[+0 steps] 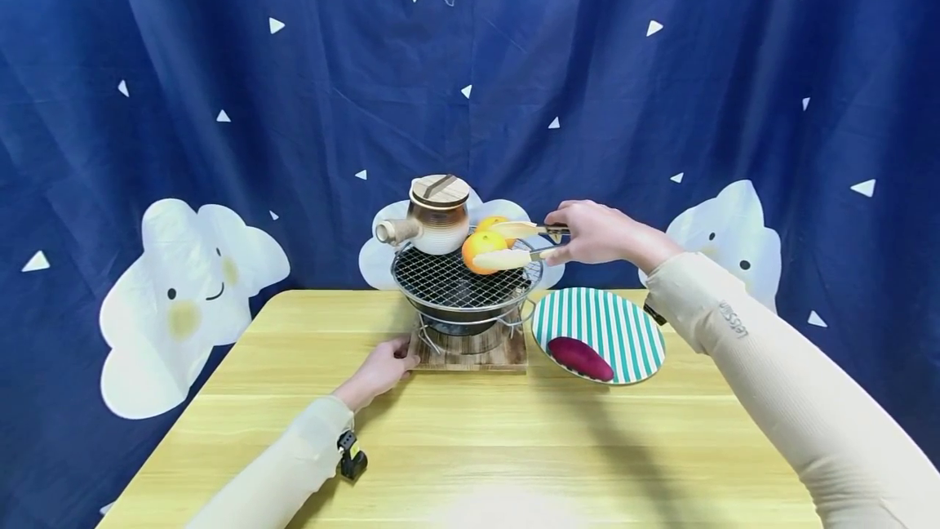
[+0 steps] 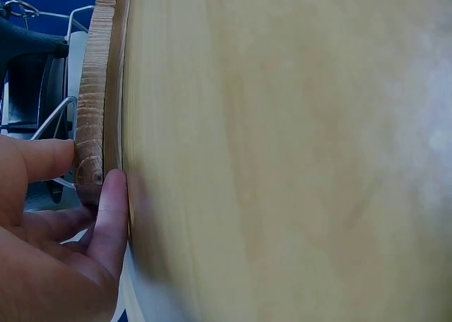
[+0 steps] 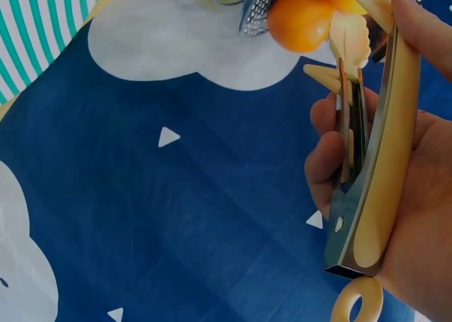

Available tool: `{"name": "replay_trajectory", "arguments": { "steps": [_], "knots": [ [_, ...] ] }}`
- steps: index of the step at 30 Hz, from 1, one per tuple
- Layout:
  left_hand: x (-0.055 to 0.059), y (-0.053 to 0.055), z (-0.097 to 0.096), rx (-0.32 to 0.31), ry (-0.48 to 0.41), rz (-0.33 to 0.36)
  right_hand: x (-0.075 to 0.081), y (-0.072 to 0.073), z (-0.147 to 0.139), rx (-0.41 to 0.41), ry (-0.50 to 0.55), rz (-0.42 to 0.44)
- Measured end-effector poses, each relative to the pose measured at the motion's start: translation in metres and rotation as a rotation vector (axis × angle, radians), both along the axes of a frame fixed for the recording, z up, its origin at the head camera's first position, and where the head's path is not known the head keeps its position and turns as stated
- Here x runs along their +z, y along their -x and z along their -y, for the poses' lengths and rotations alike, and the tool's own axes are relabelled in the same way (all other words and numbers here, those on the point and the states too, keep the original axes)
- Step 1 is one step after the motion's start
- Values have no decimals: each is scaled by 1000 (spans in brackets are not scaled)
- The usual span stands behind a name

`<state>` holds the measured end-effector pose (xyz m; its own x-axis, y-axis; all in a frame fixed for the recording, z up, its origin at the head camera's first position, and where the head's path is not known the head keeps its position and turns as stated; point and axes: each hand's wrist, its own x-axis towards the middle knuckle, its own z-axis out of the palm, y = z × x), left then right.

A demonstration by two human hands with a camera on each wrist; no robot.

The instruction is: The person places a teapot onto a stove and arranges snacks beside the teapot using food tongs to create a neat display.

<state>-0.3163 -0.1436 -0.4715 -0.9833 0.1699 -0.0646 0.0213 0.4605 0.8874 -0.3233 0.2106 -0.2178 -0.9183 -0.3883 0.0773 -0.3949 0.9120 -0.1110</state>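
In the head view, my right hand grips a pair of tongs with cream tips and handle pads. The tongs' tips are spread at the front orange; whether they press on it I cannot tell. A second orange sits behind, partly hidden. Both are at the right part of a round grill with a black wire mesh. My left hand pinches the near left corner of the wooden board under the grill, thumb above and fingers beneath in the left wrist view.
A brown and white clay pot with a wooden lid and side handle stands on the grill's back left. Right of the grill lies a green-striped round plate bearing a purple sweet potato. A blue curtain hangs behind the wooden table.
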Motion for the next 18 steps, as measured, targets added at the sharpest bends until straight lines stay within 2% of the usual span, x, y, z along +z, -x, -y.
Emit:
{"name": "replay_trajectory", "arguments": {
  "steps": [12,18],
  "knots": [
    [-4,0,1,-6,-7,-33,-6,7,6,10,-3,26],
    [-3,0,0,-3,-3,-22,-6,8,7,11,-9,27]
  ]
}}
